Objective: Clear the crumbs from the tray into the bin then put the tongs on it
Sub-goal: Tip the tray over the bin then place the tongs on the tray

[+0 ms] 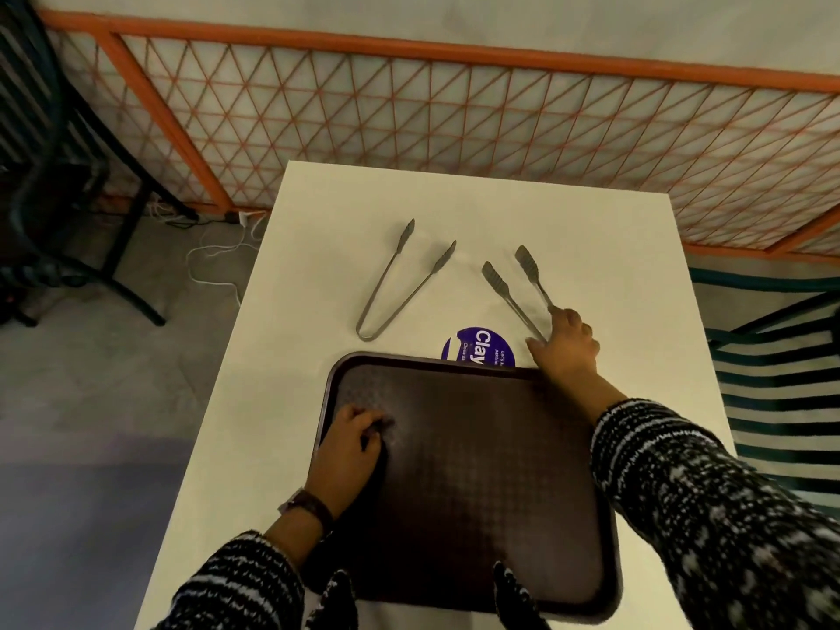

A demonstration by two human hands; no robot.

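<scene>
A dark brown tray point(477, 470) lies flat on the white table point(591, 229) in front of me. My left hand point(352, 447) rests on the tray's left side, with curled fingers on its surface. Beyond the tray lie two metal tongs. My right hand point(568, 343) reaches past the tray's far right corner and grips the hinge end of the right tongs point(513, 284). The left tongs point(400, 284) lie free on the table, spread in a V. I see no crumbs on the tray.
A round purple sticker point(479, 350) peeks out from under the tray's far edge. An orange lattice fence point(454, 106) runs behind the table. A striped chair point(782, 379) stands to the right, and a dark chair point(54, 175) with cables on the floor to the left.
</scene>
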